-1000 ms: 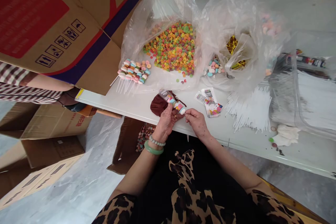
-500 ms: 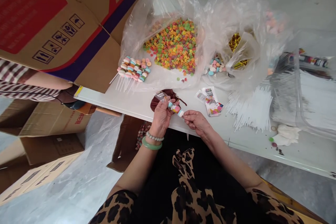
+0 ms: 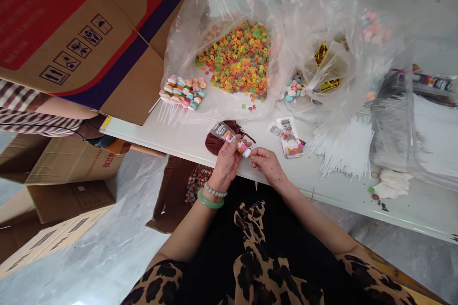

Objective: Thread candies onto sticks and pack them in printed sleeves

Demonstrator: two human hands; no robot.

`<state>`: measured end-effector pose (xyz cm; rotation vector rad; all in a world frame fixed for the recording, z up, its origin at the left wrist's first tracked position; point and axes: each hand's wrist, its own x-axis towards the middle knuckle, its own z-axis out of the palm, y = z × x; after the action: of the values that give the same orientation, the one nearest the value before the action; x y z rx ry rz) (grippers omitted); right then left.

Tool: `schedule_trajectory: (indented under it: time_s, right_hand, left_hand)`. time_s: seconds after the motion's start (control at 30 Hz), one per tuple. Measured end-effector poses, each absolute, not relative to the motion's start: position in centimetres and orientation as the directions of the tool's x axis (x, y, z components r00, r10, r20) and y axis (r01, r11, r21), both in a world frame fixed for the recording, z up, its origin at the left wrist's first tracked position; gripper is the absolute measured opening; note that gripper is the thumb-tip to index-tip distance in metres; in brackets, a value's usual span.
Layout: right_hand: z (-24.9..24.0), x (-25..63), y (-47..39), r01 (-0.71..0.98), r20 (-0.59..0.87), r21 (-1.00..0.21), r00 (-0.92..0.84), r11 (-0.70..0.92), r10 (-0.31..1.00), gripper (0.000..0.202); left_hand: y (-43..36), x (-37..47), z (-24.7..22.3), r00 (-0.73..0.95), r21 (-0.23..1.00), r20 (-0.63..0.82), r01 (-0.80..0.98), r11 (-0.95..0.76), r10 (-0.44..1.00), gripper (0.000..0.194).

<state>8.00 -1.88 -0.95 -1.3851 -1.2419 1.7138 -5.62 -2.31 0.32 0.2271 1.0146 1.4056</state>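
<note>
My left hand [image 3: 225, 164] is closed around a small clear printed bag [image 3: 221, 130], whose flat top sticks out past my thumb. Inside or against the bag runs a candy skewer [image 3: 244, 149] of pink, blue, yellow and white pieces. At its white lower end, the fingertips of my right hand [image 3: 266, 164] are pinched together; the stick itself is hidden by them. Beneath the bag lies a dark brown drawstring pouch [image 3: 213, 145] on the white table [image 3: 186, 140]. More printed bags [image 3: 291, 140] lie to the right of my hands.
Finished-looking candy skewers [image 3: 182, 93] are piled at the left. Behind are a plastic bag of ring candies [image 3: 239, 64] and another plastic bag [image 3: 322, 14] with gold ties. White sticks [image 3: 345, 147] lie right. A large carton [image 3: 118, 47] and a person's arm [image 3: 67, 107] are at left.
My left hand has shifted slightly right and down along the bag, so more of its printed top shows. My right hand keeps its pinch at the candy's white end.
</note>
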Motion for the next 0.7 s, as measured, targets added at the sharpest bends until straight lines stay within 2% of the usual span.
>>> schedule_trajectory:
  time_s: [0.07,0.13,0.2,0.27,0.37,0.47,0.57,0.7]
  right_hand:
    - [-0.7,8.0,-2.3,0.343,-0.204,-0.933,-0.256,-0.108,0.945,0.011]
    - [-0.5,7.9,-2.9,0.554,-0.035,-0.821,-0.294,0.140,0.955,0.015]
    - [-0.3,7.7,-3.3,0.650,0.035,-0.709,-0.356,0.274,0.934,0.019]
    - [-0.3,7.6,-3.5,0.666,0.043,-0.688,-0.360,0.288,0.932,0.022]
    - [-0.5,7.8,-3.0,0.560,-0.008,-0.815,-0.270,0.150,0.963,0.019]
    - [-0.6,7.7,-2.3,0.274,-0.215,-0.950,-0.223,-0.151,0.951,0.011]
    - [-0.5,7.4,-1.8,-0.027,-0.438,-0.888,-0.258,-0.459,0.861,0.008]
    - [-0.3,7.5,-1.6,-0.200,-0.540,-0.772,-0.293,-0.603,0.789,0.015]
  left_hand:
    - [-2.6,-5.2,0.4,-0.137,0.680,-0.440,-0.697,0.229,0.888,0.039]
    - [-2.9,-4.8,0.3,-0.124,0.681,-0.430,-0.694,0.232,0.894,0.041]
    - [-3.1,-4.7,0.1,-0.120,0.673,-0.428,-0.703,0.228,0.896,0.038]
    - [-3.2,-4.8,-0.1,-0.109,0.652,-0.443,-0.720,0.237,0.890,0.035]
    - [-3.0,-5.1,-0.3,-0.076,0.623,-0.492,-0.726,0.290,0.867,0.032]
    - [-3.0,-5.1,-0.2,-0.059,0.626,-0.511,-0.709,0.324,0.858,0.030]
    - [-3.1,-4.7,0.0,-0.059,0.638,-0.508,-0.696,0.330,0.859,0.031]
    - [-3.3,-4.7,-0.1,-0.027,0.659,-0.506,-0.656,0.367,0.862,0.032]
